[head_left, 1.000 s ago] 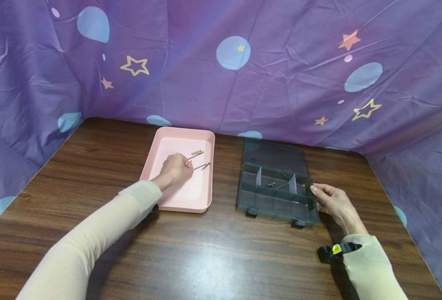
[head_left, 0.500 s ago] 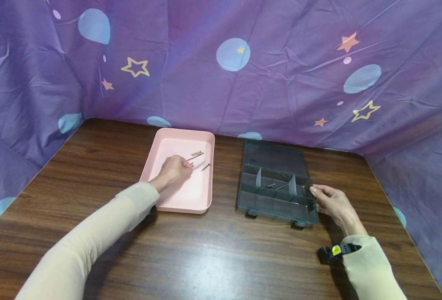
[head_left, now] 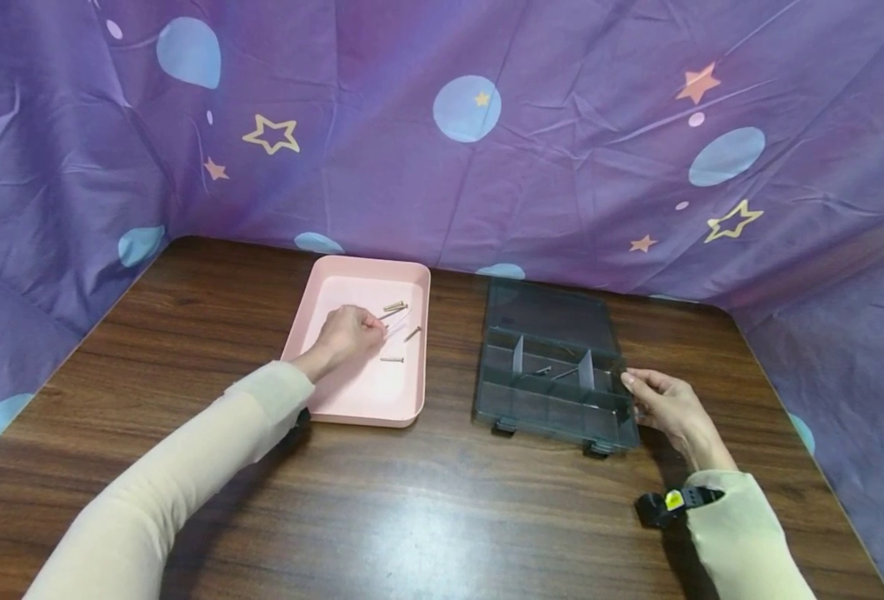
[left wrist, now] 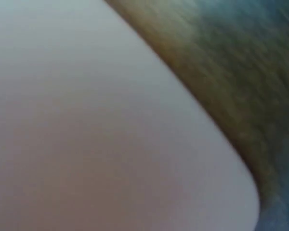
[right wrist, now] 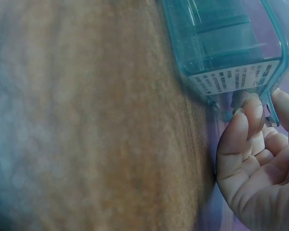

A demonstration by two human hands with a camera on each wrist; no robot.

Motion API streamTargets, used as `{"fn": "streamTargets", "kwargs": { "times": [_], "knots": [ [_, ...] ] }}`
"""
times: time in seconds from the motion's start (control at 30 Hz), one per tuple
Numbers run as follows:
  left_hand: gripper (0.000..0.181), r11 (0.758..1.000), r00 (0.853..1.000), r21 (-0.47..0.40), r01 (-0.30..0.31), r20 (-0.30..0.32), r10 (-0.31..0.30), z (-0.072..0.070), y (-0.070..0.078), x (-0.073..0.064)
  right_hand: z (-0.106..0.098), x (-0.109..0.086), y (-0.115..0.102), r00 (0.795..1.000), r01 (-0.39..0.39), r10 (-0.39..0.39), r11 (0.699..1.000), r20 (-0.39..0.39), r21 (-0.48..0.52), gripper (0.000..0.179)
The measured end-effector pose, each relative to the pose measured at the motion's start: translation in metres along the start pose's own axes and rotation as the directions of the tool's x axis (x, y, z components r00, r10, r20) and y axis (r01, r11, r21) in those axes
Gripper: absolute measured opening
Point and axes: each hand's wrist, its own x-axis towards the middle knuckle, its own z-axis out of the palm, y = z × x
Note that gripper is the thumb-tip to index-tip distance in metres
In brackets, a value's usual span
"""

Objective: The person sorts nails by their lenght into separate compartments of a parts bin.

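Over the pink tray (head_left: pixel 367 414), my left hand (head_left: pixel 347 337) has its thumb and fingers together, pinching what looks like a thin screw (head_left: pixel 397 324), blurred and pale. Several screws lie on the tray floor: a brass-coloured pair (head_left: pixel 394 306) near the back, one small screw (head_left: pixel 412 333) by the right wall, and another screw (head_left: pixel 392 359) closer to me. My right hand (head_left: pixel 670 408) holds the right side of a dark translucent compartment box (head_left: pixel 546 408). In the right wrist view, fingers (right wrist: pixel 233 132) grip the labelled end of that box (right wrist: pixel 221 43).
The box's lid (head_left: pixel 550 312) lies folded back. A few small metal pieces (head_left: pixel 554 371) sit in its middle compartment, between pale dividers (head_left: pixel 586 369). Brown wooden table (head_left: pixel 337 508) lies under everything, with a purple curtain (head_left: pixel 382 150) behind. The left wrist view is blurred.
A screw now lies on the tray floor below my left fingertips, where none showed half a second ago. The left hand has shifted only slightly; the right hand and box stay put.
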Motion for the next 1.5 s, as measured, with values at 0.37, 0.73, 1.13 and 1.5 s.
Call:
{"fn": "streamTargets", "kwargs": {
  "times": [0.37, 0.73, 1.13, 1.5],
  "knots": [
    [0.014, 0.985, 0.994, -0.136, -0.109, -0.024, 0.107, 0.006, 0.025, -0.002, -0.001, -0.001, 0.0, 1.0, 0.004, -0.004, 1.0, -0.003, -0.001, 0.003],
    [0.011, 0.965, 0.986, -0.213, -0.153, 0.034, 0.164, 0.03, 0.054, -0.004, 0.0, -0.001, 0.001, 1.0, -0.003, 0.003, 1.0, -0.007, -0.011, 0.008],
    [0.008, 0.945, 0.968, -0.247, -0.213, 0.077, 0.238, 0.052, 0.077, -0.003, 0.001, -0.002, -0.002, 1.0, -0.006, 0.005, 0.999, -0.019, -0.051, 0.037],
    [0.006, 0.951, 0.952, -0.146, -0.272, 0.103, 0.288, 0.07, 0.098, -0.004, 0.002, -0.002, -0.002, 1.0, -0.004, 0.002, 0.998, -0.03, -0.06, 0.039]
  ]
}}
